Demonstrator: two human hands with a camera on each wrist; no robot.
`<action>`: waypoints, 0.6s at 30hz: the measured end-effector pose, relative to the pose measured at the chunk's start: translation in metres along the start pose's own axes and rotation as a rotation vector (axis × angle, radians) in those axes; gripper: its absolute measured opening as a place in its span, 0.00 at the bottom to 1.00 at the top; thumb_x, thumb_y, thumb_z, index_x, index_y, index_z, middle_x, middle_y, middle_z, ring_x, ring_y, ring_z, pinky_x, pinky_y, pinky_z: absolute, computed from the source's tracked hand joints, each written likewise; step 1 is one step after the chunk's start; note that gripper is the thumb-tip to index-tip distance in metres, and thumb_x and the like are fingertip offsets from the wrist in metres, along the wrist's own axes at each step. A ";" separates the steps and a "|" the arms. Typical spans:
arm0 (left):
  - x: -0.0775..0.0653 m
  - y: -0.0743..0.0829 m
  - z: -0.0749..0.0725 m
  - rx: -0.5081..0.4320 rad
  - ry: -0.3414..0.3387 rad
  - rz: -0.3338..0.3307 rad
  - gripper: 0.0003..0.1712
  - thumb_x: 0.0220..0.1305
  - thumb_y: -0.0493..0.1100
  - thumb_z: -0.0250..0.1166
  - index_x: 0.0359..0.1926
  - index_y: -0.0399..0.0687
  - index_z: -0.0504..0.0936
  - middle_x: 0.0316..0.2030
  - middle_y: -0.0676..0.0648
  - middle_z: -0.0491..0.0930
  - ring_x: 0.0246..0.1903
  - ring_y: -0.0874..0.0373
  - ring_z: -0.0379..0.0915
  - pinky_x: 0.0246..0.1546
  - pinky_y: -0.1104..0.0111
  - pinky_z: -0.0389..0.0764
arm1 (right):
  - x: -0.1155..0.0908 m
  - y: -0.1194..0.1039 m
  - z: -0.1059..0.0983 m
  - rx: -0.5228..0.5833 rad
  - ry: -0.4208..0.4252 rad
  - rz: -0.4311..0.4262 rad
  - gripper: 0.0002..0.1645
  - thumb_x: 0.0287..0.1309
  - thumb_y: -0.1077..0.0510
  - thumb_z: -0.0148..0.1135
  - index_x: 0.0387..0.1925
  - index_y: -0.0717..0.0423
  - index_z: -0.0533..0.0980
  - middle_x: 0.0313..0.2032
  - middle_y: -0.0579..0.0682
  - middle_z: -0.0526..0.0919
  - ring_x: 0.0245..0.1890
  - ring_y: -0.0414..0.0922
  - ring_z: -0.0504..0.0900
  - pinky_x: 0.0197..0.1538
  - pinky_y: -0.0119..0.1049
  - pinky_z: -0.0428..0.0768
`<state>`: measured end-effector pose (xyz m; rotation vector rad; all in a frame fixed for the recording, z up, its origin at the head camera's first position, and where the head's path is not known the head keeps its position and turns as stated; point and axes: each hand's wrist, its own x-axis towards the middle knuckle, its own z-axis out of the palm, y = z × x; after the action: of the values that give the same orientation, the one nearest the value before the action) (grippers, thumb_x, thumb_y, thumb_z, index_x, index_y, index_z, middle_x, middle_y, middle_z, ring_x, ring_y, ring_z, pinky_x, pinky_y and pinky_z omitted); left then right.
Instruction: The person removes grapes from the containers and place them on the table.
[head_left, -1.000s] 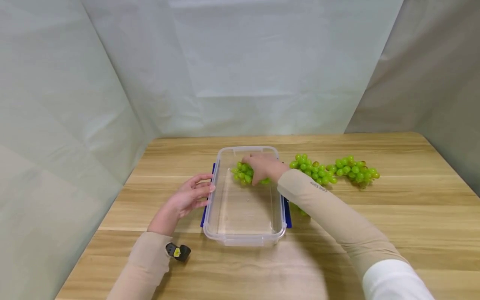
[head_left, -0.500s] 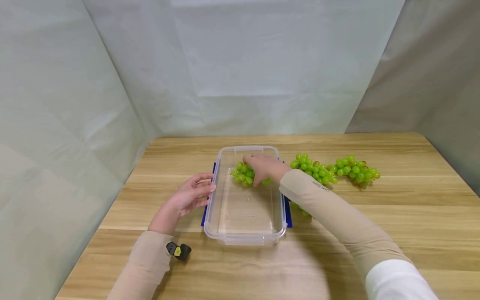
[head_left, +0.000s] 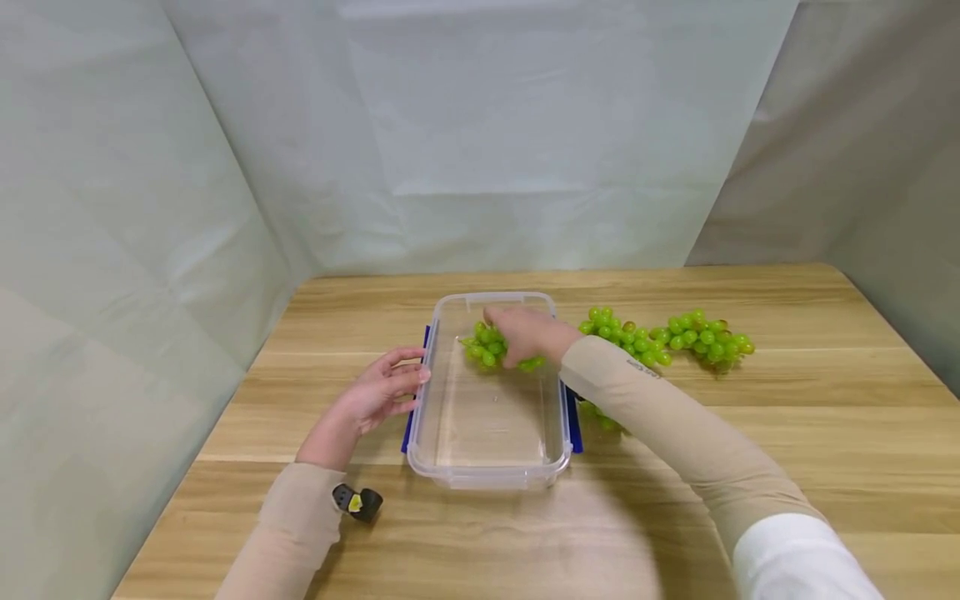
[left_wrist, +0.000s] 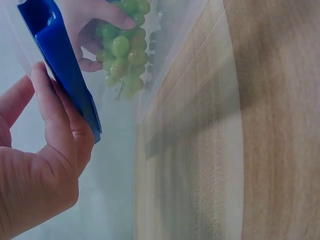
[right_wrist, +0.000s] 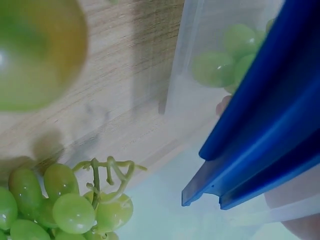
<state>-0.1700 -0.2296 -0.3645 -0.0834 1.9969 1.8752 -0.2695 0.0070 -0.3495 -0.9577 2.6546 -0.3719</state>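
A bunch of green grapes [head_left: 487, 347] lies low inside a clear plastic container [head_left: 491, 477], toward its far end. My right hand [head_left: 528, 329] reaches in over the right rim and grips this bunch from above, covering its right part. Through the wall, the left wrist view shows thumb and fingers around the grapes [left_wrist: 122, 55]. At the container's left side, my left hand [head_left: 375, 392] touches the rim with lightly bent fingers. Next to those fingers hangs a blue latch [left_wrist: 65, 70], swung outward. Another blue latch [right_wrist: 260, 115] stands out on the right side.
Right of the container lie a bunch of grapes [head_left: 630, 340] and, farther right, another bunch [head_left: 708, 340] on the wooden table [head_left: 765, 450]. More grapes [head_left: 600, 417] show partly under my right forearm. Cloth walls [head_left: 525, 167] enclose the table's back and sides.
My right hand stays on the grapes in the container with barely any movement. The left hand and container keep their places; the head view shifts only slightly.
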 end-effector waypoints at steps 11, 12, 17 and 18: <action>0.001 -0.001 -0.003 -0.006 0.004 0.000 0.34 0.65 0.38 0.59 0.69 0.40 0.55 0.53 0.44 0.71 0.40 0.62 0.75 0.37 0.74 0.82 | -0.001 0.001 -0.001 0.044 0.009 -0.056 0.38 0.42 0.64 0.73 0.56 0.55 0.65 0.54 0.53 0.76 0.54 0.50 0.76 0.59 0.41 0.76; 0.001 -0.001 -0.003 -0.005 0.005 -0.002 0.34 0.65 0.39 0.59 0.69 0.40 0.55 0.53 0.44 0.70 0.39 0.62 0.75 0.37 0.74 0.82 | -0.001 0.001 -0.002 0.050 0.009 -0.062 0.38 0.42 0.64 0.73 0.56 0.55 0.66 0.54 0.53 0.76 0.54 0.51 0.75 0.59 0.41 0.75; 0.002 -0.001 -0.003 -0.008 0.006 -0.008 0.34 0.65 0.38 0.59 0.69 0.41 0.55 0.54 0.42 0.70 0.39 0.62 0.75 0.37 0.73 0.82 | -0.003 0.000 -0.005 0.070 -0.001 -0.080 0.37 0.43 0.64 0.73 0.56 0.56 0.66 0.55 0.54 0.76 0.56 0.51 0.74 0.61 0.42 0.74; 0.002 -0.001 -0.003 -0.010 0.005 -0.008 0.34 0.65 0.38 0.59 0.68 0.41 0.55 0.54 0.42 0.70 0.38 0.62 0.75 0.37 0.73 0.82 | -0.004 0.000 -0.005 0.072 -0.003 -0.083 0.37 0.43 0.64 0.73 0.56 0.56 0.67 0.55 0.54 0.76 0.56 0.51 0.74 0.61 0.42 0.74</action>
<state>-0.1718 -0.2320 -0.3658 -0.0994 1.9882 1.8819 -0.2689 0.0106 -0.3440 -1.0469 2.5859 -0.4803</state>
